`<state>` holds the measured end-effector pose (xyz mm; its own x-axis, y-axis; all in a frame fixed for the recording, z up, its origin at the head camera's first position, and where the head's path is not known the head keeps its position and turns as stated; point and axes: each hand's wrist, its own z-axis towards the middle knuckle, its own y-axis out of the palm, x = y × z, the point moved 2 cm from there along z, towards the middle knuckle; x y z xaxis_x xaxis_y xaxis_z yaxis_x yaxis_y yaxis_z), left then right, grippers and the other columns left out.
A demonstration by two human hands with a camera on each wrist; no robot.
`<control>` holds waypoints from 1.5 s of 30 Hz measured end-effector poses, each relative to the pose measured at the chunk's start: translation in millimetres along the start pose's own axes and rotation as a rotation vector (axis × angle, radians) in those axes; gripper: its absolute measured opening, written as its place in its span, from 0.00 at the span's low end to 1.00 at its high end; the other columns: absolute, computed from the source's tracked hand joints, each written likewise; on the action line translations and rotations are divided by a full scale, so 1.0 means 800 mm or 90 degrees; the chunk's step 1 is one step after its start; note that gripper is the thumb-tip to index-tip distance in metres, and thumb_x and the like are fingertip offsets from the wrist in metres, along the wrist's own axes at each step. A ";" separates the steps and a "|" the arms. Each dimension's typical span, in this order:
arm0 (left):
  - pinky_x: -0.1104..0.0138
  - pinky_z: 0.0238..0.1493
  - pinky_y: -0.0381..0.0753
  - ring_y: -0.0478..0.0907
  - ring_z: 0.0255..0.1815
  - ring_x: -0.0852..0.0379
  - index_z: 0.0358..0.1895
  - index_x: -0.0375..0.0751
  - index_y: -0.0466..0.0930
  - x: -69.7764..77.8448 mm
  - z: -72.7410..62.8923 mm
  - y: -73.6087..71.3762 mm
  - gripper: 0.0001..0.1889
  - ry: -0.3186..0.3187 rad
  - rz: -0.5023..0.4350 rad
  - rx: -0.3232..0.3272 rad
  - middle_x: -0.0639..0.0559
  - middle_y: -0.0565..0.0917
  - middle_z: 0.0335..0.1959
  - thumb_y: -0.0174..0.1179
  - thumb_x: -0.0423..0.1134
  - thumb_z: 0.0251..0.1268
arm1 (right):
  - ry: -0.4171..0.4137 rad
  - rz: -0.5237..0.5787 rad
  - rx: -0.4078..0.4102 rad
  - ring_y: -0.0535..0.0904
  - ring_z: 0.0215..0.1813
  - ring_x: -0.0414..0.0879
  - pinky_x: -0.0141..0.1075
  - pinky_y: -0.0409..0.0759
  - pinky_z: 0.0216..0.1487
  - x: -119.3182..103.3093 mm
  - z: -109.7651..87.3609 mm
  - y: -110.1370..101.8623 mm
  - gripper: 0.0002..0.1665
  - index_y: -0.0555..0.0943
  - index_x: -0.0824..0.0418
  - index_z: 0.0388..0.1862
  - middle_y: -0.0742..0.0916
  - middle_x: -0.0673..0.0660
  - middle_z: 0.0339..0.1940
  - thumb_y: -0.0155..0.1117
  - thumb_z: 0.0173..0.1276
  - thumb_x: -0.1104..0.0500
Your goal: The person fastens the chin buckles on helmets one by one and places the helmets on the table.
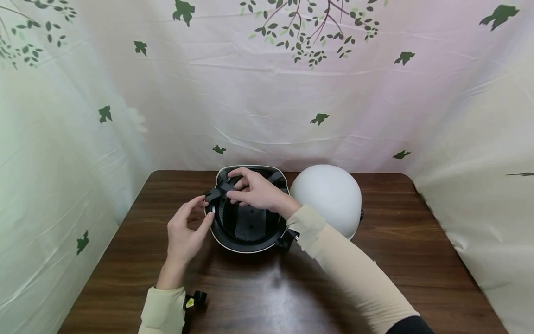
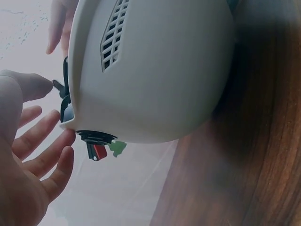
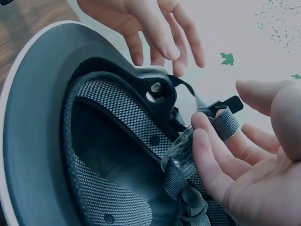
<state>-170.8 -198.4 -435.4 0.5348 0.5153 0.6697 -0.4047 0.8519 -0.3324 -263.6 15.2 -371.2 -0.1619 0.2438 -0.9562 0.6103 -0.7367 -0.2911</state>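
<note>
A white helmet [image 1: 246, 250] lies upturned on the table, its dark padded inside facing up. My left hand [image 1: 185, 232] is at its left rim, thumb and fingers spread apart, fingertips close to the edge in the left wrist view. Over the opening, my right hand [image 1: 260, 190] has fingertips against the grey chin strap [image 3: 226, 123] and its clear plastic piece [image 3: 181, 150], with the thumb held away. A black tab [image 3: 231, 103] sticks out from the strap near that thumb. Under the left fingers, a black and red fitting [image 2: 96, 151] shows on the shell.
A second white helmet [image 1: 329, 197] sits dome up just right of the first, close to my right forearm. Both stand near the back edge of the brown wooden table [image 1: 396, 250]. A white curtain [image 1: 267, 93] with green prints hangs behind and at both sides.
</note>
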 end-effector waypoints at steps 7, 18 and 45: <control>0.77 0.43 0.83 0.85 0.39 0.52 0.61 0.37 0.84 -0.003 0.006 -0.001 0.24 -0.007 -0.019 0.009 0.41 0.87 0.49 0.74 0.26 0.61 | -0.014 0.007 -0.001 0.88 0.53 0.63 0.51 0.88 0.52 0.002 -0.010 -0.005 0.35 0.66 0.62 0.78 0.89 0.61 0.44 0.67 0.77 0.59; 0.83 0.43 0.78 0.84 0.48 0.49 0.72 0.43 0.76 -0.024 0.015 0.009 0.26 -0.189 -0.001 -0.057 0.39 0.80 0.64 0.67 0.41 0.74 | -0.019 -0.014 -0.001 0.89 0.43 0.48 0.42 0.89 0.47 0.005 -0.015 -0.008 0.35 0.66 0.65 0.78 0.89 0.59 0.42 0.67 0.77 0.60; 0.78 0.51 0.78 0.82 0.50 0.61 0.66 0.34 0.79 -0.030 0.027 0.029 0.20 -0.108 -0.133 0.065 0.34 0.88 0.52 0.63 0.28 0.74 | -0.102 -0.204 0.075 0.80 0.31 0.44 0.36 0.81 0.37 0.008 -0.037 -0.024 0.19 0.89 0.57 0.55 0.90 0.47 0.39 0.77 0.68 0.51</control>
<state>-209.0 -193.4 -444.7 0.4869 0.2987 0.8208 -0.3759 0.9199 -0.1118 -253.5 49.8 -370.9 -0.4549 0.3792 -0.8058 0.4175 -0.7084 -0.5691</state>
